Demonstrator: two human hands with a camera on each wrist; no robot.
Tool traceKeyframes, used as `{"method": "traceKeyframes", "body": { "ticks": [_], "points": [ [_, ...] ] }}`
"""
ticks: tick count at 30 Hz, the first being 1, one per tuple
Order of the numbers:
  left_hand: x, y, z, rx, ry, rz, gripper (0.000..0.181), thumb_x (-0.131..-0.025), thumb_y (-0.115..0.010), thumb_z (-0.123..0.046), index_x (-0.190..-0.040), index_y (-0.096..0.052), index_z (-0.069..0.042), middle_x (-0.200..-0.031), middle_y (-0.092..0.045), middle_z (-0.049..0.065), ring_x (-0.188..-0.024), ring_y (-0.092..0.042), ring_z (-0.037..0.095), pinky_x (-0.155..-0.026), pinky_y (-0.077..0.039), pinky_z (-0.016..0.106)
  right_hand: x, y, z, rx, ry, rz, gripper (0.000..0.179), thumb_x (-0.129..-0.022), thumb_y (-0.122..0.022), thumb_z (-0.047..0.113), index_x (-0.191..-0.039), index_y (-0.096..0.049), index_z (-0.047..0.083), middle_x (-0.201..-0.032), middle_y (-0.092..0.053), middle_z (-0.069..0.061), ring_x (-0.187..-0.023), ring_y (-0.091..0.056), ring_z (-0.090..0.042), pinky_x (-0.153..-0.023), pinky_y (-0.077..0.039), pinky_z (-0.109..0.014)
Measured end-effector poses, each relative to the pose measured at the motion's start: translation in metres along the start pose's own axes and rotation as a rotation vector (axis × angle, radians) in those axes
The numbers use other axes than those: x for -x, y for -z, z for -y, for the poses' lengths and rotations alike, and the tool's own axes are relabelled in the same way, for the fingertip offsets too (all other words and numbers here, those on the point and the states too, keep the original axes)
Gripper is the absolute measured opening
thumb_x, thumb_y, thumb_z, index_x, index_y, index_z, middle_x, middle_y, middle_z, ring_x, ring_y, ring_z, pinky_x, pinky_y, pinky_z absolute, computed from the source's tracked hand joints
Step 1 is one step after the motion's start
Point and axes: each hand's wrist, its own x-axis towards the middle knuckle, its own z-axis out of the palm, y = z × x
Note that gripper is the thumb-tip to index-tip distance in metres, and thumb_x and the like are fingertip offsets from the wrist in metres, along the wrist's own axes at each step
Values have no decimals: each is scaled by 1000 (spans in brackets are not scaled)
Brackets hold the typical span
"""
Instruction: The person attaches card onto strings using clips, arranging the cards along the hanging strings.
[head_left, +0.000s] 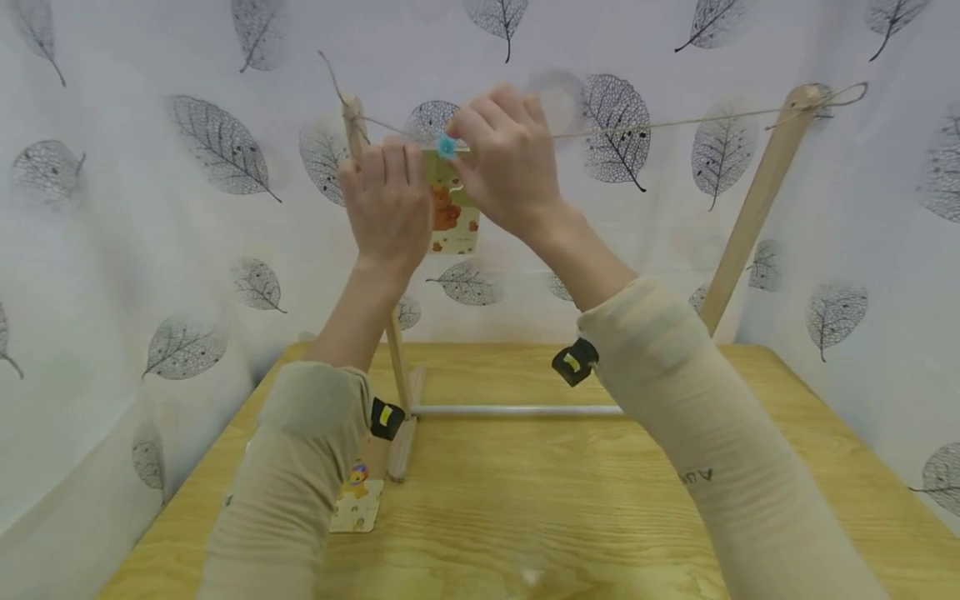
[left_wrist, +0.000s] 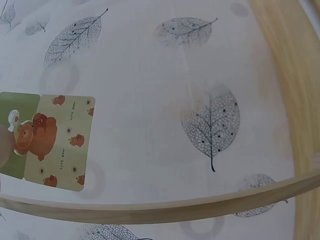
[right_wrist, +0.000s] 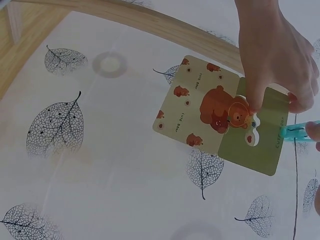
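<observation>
Left hand (head_left: 386,200) pinches one card (head_left: 455,225), right hand (head_left: 513,158) one clip (head_left: 447,147) at its top edge; longer span of cord (head_left: 675,123) rightward; second card (head_left: 357,508) nearer left edge of tabletop (head_left: 525,492).

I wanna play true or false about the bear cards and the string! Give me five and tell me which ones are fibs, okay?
1. The right hand pinches a blue clip. True.
2. The left hand holds nothing. False: it pinches the bear card.
3. The string is stretched between two wooden posts. True.
4. The second card is up in the air. False: it lies on the table.
5. The cloth behind the hands is plain, with no pictures. False: it has leaf shapes on it.
</observation>
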Motion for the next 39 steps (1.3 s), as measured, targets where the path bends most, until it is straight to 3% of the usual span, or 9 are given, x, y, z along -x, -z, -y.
{"method": "traceKeyframes", "body": {
  "ticks": [6,16,25,39],
  "points": [
    [4,-2,1,-6,-10,-59,22,-94,-33,-5,-105,-52,0,-96,-52,12,-85,-44,26,-73,-33,40,2,-1,0,-2,-1,-3,15,-81,-67,14,-87,-64,0,-88,-65,-11,-90,-51,-28,-81,-34,-36],
    [7,-4,3,-38,-26,-84,22,-95,-36,-5,-110,-52,-2,-104,-53,10,-89,-45,25,-75,-34,40,0,0,1,-19,-30,13,17,-81,-69,15,-89,-65,0,-89,-66,-11,-92,-51,-27,-81,-34,-35],
    [9,-2,2,-63,-40,-28,29,-89,-40,0,-117,-49,-3,-111,-50,9,-90,-42,23,-75,-33,38,-3,2,0,-27,-41,31,17,-81,-68,14,-90,-66,0,-91,-66,-11,-93,-51,-26,-82,-34,-35],
    [10,-7,4,-102,-54,-120,28,-90,-39,-2,-116,-47,-7,-113,-50,6,-92,-42,21,-72,-33,37,-6,4,1,-47,-59,53,18,-81,-69,14,-92,-66,0,-92,-67,-11,-93,-51,-26,-85,-35,-33]
  ]
}}
